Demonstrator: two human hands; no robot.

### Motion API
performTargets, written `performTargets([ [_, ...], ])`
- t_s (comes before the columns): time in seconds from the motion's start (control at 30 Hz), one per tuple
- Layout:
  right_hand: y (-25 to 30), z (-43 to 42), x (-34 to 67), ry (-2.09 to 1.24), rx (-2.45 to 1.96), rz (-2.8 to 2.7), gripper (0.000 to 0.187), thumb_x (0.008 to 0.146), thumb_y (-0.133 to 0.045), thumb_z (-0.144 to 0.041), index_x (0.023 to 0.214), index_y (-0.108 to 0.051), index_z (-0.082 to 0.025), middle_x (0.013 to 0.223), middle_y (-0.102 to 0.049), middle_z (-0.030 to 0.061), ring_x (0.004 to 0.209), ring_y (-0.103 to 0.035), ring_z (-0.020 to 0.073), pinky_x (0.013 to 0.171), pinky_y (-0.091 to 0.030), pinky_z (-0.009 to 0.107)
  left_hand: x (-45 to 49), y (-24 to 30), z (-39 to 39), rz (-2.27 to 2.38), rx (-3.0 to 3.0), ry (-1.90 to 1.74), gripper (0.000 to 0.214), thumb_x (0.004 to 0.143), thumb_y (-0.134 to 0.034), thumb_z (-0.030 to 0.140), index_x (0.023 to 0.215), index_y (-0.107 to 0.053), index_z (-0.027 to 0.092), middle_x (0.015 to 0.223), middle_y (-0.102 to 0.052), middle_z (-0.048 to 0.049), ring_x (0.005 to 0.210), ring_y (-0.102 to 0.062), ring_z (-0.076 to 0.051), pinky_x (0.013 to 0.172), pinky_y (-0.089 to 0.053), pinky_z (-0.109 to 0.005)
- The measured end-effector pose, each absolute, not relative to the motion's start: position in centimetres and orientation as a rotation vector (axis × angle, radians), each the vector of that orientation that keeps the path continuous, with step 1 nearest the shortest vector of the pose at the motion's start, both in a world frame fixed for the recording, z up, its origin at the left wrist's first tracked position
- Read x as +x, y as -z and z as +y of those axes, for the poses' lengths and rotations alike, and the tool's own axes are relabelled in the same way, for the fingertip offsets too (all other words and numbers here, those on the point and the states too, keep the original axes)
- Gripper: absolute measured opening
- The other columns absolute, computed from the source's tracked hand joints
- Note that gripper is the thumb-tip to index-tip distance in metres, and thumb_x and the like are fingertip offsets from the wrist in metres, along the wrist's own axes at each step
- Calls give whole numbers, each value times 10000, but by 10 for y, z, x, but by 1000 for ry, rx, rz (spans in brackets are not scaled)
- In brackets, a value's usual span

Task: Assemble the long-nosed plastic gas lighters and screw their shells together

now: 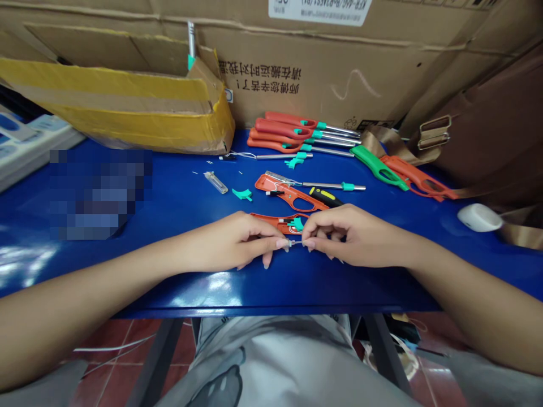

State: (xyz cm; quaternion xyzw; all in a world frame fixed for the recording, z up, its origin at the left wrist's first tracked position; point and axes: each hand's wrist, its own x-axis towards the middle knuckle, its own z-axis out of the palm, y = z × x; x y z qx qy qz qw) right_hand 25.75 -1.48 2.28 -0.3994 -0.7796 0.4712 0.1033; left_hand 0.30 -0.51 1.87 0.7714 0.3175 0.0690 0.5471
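Note:
My left hand (244,242) is closed in a pinch on a small, pale lighter part (291,243), most of it hidden by the fingers. My right hand (354,234) pinches the far end of a thin whitish tube (298,242) that meets this part. Just behind the fingertips lies an orange lighter shell half (271,222) with a teal trigger (297,224) in it. Beyond is another orange shell half (288,192), with a metal lighter rod (331,185) beside it and a black-and-yellow handle (326,197) partly behind it.
A clear fuel tank (216,182) and a loose teal trigger (242,194) lie left of centre. Several long-nosed lighters (284,130) are stacked behind. A yellow-taped carton (169,127) stands back left, a green shell (377,165) back right, and a white mouse-like object (479,217) far right.

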Motion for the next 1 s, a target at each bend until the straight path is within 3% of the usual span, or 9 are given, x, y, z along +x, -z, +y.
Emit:
performTargets([
  [0.3,-23,-16,258,-1367,-1172,-2321,134,947,-608,-289,914,-690,-189,699,-644,-24,600,-557,94,557,-409,225,3,-18,-5,758,1825,-152,430,1034,-496,408,792,-710,125,630,-584,30,476,-433,-43,492,-364,-162],
  [0.7,-20,-15,259,-1363,-1137,-2341,145,975,-585,-286,909,-677,-195,707,-640,-32,602,-558,85,563,-416,206,2,-17,-5,752,1806,-163,437,1034,-496,422,784,-693,123,618,-561,34,484,-443,-49,495,-372,-156],
  [1.0,-12,-17,259,-1270,-1144,-2381,186,979,-572,-337,931,-696,-207,676,-576,-43,587,-469,87,533,-385,204,2,-18,-7,787,1786,-132,417,1038,-483,402,782,-660,124,575,-541,46,434,-431,-48,458,-361,-156],
])
